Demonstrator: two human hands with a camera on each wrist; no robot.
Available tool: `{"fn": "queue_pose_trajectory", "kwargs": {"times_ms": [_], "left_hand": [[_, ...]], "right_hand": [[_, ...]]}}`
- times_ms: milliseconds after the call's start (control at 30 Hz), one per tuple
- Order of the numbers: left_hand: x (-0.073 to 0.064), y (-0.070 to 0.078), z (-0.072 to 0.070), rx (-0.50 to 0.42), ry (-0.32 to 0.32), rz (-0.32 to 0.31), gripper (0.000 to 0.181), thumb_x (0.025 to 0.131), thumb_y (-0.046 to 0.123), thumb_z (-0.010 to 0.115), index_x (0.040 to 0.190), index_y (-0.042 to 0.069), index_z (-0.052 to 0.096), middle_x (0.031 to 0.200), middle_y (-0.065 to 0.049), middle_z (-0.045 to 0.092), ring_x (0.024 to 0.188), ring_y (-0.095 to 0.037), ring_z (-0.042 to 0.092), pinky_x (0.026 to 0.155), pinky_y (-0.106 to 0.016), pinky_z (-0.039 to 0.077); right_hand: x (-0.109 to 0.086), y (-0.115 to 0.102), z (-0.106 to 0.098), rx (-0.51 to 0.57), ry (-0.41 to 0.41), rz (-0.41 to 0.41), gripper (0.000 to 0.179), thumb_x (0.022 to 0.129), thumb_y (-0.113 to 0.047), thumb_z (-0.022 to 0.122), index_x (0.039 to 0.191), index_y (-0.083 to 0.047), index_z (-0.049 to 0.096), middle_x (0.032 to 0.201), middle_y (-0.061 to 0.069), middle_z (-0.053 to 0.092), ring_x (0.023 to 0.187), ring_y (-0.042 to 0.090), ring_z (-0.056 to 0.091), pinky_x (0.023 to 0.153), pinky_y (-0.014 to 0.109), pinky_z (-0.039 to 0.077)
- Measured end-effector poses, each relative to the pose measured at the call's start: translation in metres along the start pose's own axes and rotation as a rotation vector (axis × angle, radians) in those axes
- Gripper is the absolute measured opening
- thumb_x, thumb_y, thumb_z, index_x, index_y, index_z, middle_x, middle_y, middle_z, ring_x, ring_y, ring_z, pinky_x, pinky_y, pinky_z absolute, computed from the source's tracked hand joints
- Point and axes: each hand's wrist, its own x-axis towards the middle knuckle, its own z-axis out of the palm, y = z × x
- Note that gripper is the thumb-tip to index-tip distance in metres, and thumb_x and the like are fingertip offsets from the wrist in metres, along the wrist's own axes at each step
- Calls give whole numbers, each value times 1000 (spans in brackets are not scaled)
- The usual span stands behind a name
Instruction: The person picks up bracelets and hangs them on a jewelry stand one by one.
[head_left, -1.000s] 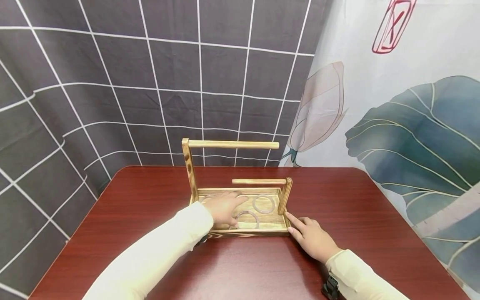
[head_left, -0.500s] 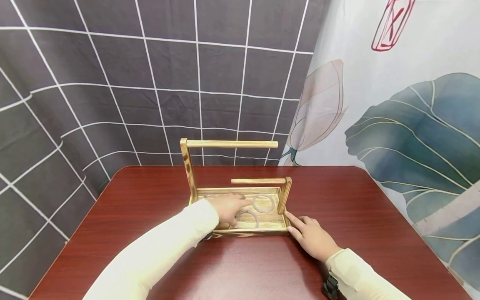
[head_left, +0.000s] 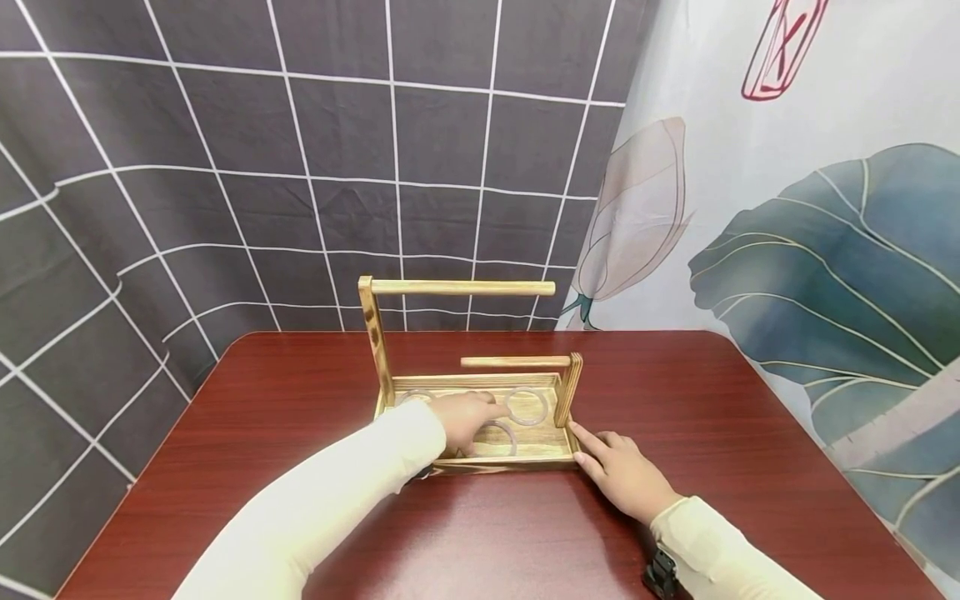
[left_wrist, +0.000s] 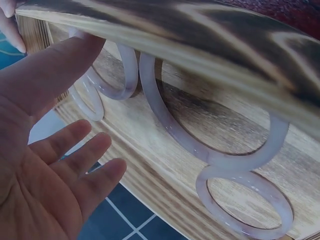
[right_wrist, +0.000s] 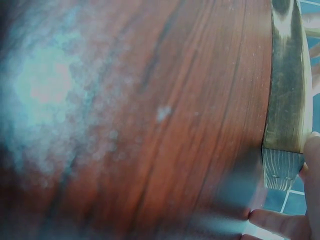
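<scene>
A wooden display stand (head_left: 510, 467) with a shallow tray base holds several pale, translucent bangles. My left hand (head_left: 467, 418) reaches down into the tray, thumb and fingers spread apart. In the left wrist view its thumb (left_wrist: 60, 65) lies at one bangle (left_wrist: 131, 72) by the front wall, while the other fingers (left_wrist: 102, 180) are extended loosely. Two more bangles (left_wrist: 167, 120) overlap nearer the tray's left part. In the head view one bangle (head_left: 546, 408) lies flat at the back right. With extended fingertips, my right hand (head_left: 626, 477) touches the tray's right end.
A tall post with a long horizontal rod (head_left: 465, 287) rises from the tray's left end. The right post (head_left: 570, 392) carries a shorter, lower rod (head_left: 517, 362) above the tray. A reddish-brown table (head_left: 300, 400) backs onto a dark gridded curtain (head_left: 442, 142).
My left hand has slid slightly right along the tray, uncovering more of the bangle at the left end. My right hand stays at the tray's right end.
</scene>
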Motion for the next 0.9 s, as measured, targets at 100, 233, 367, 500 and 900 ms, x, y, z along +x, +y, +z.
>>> {"fn": "queue_pose_trajectory", "kwargs": {"times_ms": [100,233,367,500,900], "left_hand": [[2,1,1,5,1,18,73,62,2,83,127,21,57,105,-2,58,92,-15,56,79,-28,51],[3,3,2,17,-4,8,71,64,5,83,128,19,57,108,-5,59,97,-19,58,84,-31,51],[5,4,2,37,-14,-18,67,67,5,83,127,21,58,104,-3,58,92,-17,59,78,-30,53],[5,6,2,51,-31,-37,66,69,4,81,127,23,58,102,-2,57,90,-15,58,75,-29,53],[9,5,8,116,-49,-56,63,69,9,82,125,26,61,104,0,57,96,-18,55,77,-28,51]], "right_hand": [[0,0,0,0,-3,4,49,99,-39,49,145,-23,45,122,20,56,117,43,50,89,59,46],[0,-1,-1,5,-5,10,49,99,-39,49,145,-23,45,123,20,55,117,42,50,88,58,46],[0,-2,-1,3,4,8,49,99,-39,49,145,-24,45,123,19,56,117,42,50,89,58,46],[0,-3,-1,-1,9,7,49,99,-39,49,146,-25,44,123,19,56,117,41,50,89,57,46],[-1,-4,-2,1,6,16,49,99,-38,49,145,-24,45,123,19,56,118,42,50,89,57,47]]}}
